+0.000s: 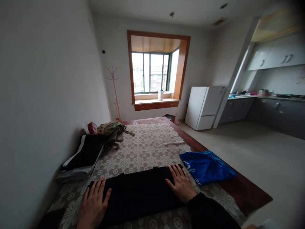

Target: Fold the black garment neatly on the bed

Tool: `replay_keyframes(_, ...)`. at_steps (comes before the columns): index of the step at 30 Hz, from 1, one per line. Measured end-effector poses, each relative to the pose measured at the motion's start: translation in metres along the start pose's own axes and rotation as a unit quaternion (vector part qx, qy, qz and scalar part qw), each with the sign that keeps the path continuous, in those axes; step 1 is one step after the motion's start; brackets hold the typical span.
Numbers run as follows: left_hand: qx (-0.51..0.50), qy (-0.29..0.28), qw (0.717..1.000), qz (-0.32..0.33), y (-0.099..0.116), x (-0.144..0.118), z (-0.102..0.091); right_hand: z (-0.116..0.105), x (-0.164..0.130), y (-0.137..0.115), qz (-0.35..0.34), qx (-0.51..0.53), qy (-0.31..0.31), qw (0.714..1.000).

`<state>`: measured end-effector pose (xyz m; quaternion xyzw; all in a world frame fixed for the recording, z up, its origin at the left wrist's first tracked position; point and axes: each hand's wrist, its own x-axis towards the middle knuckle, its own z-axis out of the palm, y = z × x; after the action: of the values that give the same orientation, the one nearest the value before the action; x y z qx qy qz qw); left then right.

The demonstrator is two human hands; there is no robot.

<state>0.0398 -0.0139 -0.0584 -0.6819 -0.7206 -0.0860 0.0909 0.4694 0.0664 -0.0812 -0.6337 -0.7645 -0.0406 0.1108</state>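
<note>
A black garment lies flat and folded on the flowered lace cover of a bed, right in front of me. My left hand rests flat on its left end, fingers spread. My right hand presses flat on its right end, fingers apart, a dark sleeve over the wrist. Neither hand grips anything. Just right of my right hand lies a blue garment with white lettering.
A stack of folded dark and grey clothes sits at the left against the wall, with an olive garment and a red item behind it. Beyond the bed are a window, a pink coat stand, a white fridge and kitchen counters.
</note>
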Motion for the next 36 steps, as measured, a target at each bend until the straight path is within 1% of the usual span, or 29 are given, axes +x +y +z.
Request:
replay_keyframes(3,0.049,-0.009,0.998,0.029,0.006,-0.003,-0.008,-0.008,-0.001,-0.006,0.006,0.000,-0.007,1.000)
replay_keyframes(5,0.071,-0.014,0.995,0.061,0.015,-0.003,-0.011,-0.013,-0.002,-0.019,0.007,0.006,-0.011,1.000)
replay_keyframes(6,0.073,-0.015,0.994,0.077,0.024,-0.002,-0.012,-0.015,-0.002,-0.029,-0.005,0.017,-0.012,1.000)
replay_keyframes(8,0.059,-0.012,0.993,0.106,0.048,0.002,-0.012,-0.015,-0.002,-0.055,-0.050,0.055,-0.014,0.997)
replay_keyframes(10,0.032,-0.004,0.992,0.126,0.078,0.007,-0.009,-0.011,-0.001,-0.082,-0.096,0.099,-0.018,0.990)
replay_keyframes(11,0.018,0.000,0.992,0.128,0.094,0.009,-0.006,-0.007,0.000,-0.095,-0.109,0.116,-0.020,0.987)
replay_keyframes(13,-0.007,0.007,0.993,0.115,0.119,0.013,0.003,0.001,0.003,-0.113,-0.122,0.138,-0.026,0.982)
replay_keyframes(15,-0.023,0.009,0.995,0.096,0.133,0.016,0.016,0.010,0.004,-0.121,-0.128,0.148,-0.031,0.980)
replay_keyframes(17,-0.030,0.015,0.996,0.084,0.137,0.018,0.028,0.018,0.005,-0.120,-0.132,0.153,-0.032,0.979)
replay_keyframes(19,-0.029,0.024,0.996,0.079,0.135,0.019,0.039,0.025,0.006,-0.116,-0.137,0.155,-0.028,0.978)
replay_keyframes(22,-0.023,0.024,0.997,0.068,0.134,0.022,0.046,0.033,0.008,-0.109,-0.156,0.154,-0.023,0.975)
replay_keyframes(26,-0.012,0.029,0.998,0.053,0.139,0.023,0.046,0.043,0.012,-0.104,-0.209,0.150,-0.019,0.966)
replay_keyframes(28,-0.010,0.028,0.998,0.055,0.141,0.022,0.045,0.046,0.013,-0.103,-0.227,0.146,-0.023,0.963)
replay_keyframes(33,-0.009,0.020,0.998,0.064,0.140,0.021,0.045,0.050,0.013,-0.104,-0.221,0.138,-0.010,0.965)
replay_keyframes(36,-0.015,0.013,0.997,0.069,0.137,0.022,0.048,0.049,0.012,-0.104,-0.220,0.140,-0.002,0.966)
